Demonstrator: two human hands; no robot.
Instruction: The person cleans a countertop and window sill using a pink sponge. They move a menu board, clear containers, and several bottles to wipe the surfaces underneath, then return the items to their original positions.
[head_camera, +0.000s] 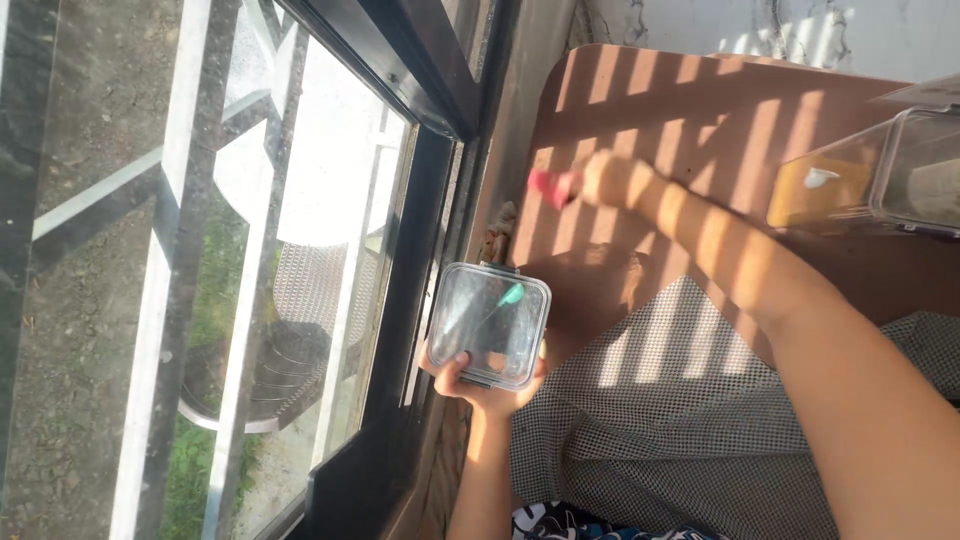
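My left hand (488, 393) grips a small square clear plastic box (490, 325) with a snap-on lid by its near edge. Something teal and thin shows inside the box. The box is held next to the window frame, above the edge of a brown table (640, 90). My right hand (608, 178) reaches out over the table with its fingers closed on a small red object (551, 187); what the object is I cannot tell. Striped sunlight falls across my right forearm.
A tall clear container (850, 180) with yellow contents lies at the right on the table. A black-and-white checked cloth (680, 410) covers the near part. A black-framed window (430, 100) with metal bars runs along the left; a wicker chair (300, 310) shows outside.
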